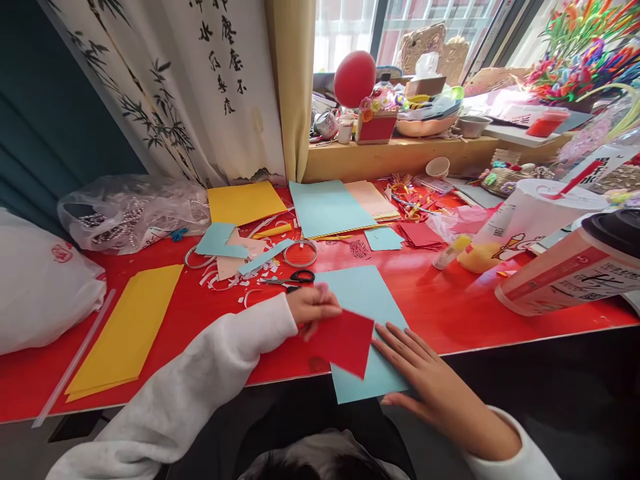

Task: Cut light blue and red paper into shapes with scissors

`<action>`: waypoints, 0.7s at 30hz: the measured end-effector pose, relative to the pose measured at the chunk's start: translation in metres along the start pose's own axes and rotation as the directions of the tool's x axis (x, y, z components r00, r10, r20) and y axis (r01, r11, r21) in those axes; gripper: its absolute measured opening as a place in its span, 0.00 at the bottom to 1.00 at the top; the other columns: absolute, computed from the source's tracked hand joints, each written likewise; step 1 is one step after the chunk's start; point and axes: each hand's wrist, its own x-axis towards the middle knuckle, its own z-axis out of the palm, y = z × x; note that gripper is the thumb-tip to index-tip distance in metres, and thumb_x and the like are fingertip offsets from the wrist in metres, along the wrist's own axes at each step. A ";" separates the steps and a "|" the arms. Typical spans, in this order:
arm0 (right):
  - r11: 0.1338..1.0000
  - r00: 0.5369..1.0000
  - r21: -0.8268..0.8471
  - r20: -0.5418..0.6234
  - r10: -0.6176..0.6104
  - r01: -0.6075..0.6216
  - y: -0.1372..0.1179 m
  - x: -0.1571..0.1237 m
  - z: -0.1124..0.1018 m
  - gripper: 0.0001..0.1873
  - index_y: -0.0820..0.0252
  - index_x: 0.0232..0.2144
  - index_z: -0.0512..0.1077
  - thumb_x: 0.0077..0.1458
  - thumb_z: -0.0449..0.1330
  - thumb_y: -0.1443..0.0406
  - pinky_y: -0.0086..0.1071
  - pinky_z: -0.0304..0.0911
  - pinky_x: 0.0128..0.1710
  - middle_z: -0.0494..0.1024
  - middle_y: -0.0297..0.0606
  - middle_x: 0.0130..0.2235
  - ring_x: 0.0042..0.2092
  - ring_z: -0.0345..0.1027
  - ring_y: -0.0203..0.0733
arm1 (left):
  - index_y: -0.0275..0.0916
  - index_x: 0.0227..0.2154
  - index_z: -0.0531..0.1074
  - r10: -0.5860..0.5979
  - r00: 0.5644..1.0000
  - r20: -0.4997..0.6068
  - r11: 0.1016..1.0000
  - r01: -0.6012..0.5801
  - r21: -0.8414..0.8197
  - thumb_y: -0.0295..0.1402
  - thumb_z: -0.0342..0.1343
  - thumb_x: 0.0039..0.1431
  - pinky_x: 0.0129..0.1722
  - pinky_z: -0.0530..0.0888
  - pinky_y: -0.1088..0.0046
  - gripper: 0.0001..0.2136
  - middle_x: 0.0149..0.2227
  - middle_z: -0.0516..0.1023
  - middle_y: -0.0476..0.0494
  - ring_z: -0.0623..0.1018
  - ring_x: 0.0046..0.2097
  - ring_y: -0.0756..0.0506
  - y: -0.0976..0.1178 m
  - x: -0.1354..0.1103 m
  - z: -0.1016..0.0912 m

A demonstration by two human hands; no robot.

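Note:
Between the thumb and fingers of my left hand is a red square of paper, tilted above a light blue sheet. My right hand lies with its fingers spread on the right side of that blue sheet, close to the red paper's edge. The sheet's near corner juts past the front edge of the table. Scissors with black handles lie just beyond my left hand, their handles partly covered by it.
The red table carries yellow paper strips at left, paper scraps, a tape roll, blue sheets and red squares. Drink cups stand at right. A white plastic bag sits at left.

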 end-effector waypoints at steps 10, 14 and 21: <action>0.667 0.616 0.610 -0.344 0.709 -0.427 -0.036 -0.034 0.006 0.24 0.53 0.53 0.58 0.55 0.50 0.54 0.48 0.57 0.51 0.64 0.46 0.54 0.54 0.60 0.53 | 0.37 0.37 0.59 -0.074 0.913 -0.400 0.997 0.072 -0.022 0.41 0.54 0.50 0.14 0.62 0.78 0.16 0.11 0.66 0.56 0.68 0.13 0.50 -0.020 0.020 -0.004; 0.101 0.249 0.849 0.037 0.968 -0.518 -0.030 -0.040 0.006 0.19 0.57 0.36 0.66 0.55 0.46 0.51 0.38 0.64 0.38 0.71 0.41 0.35 0.37 0.66 0.46 | 0.36 0.42 0.66 0.209 0.811 -0.547 0.856 0.119 0.503 0.35 0.51 0.53 0.32 0.70 0.67 0.14 0.24 0.74 0.46 0.74 0.27 0.47 -0.023 0.023 0.002; -0.096 0.541 0.825 0.448 0.712 -0.557 -0.027 -0.031 -0.008 0.16 0.58 0.24 0.69 0.45 0.59 0.51 0.28 0.56 0.25 0.64 0.30 0.21 0.26 0.57 0.36 | 0.37 0.51 0.64 0.355 0.785 -0.508 0.514 0.290 0.807 0.52 0.52 0.48 0.52 0.56 0.52 0.30 0.56 0.63 0.39 0.58 0.55 0.34 -0.024 0.027 0.004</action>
